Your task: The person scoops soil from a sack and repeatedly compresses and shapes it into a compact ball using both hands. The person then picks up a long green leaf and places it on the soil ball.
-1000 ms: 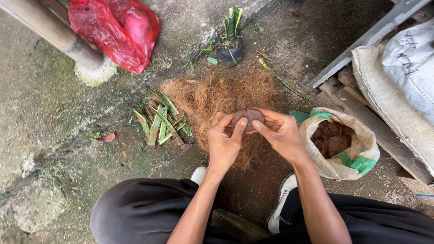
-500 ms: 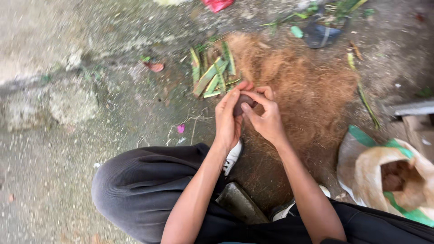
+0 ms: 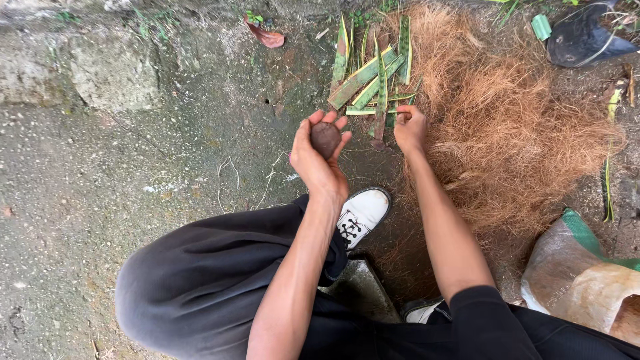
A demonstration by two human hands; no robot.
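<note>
I cup the brown ball [image 3: 325,139] in my left hand [image 3: 319,159], fingers curled round it, firm but not crushing, above the rough ground. My right hand [image 3: 410,129] closes on a stiff green leaf strip [image 3: 380,93] at the edge of the wiry coconut fibre [image 3: 507,133]; best pinched low.

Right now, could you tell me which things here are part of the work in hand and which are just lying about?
In hand:
left hand cupping brown ball
right hand on leaf cuttings
fibre pile beside them

Lying about:
red leaf
dark pot
sack
</note>
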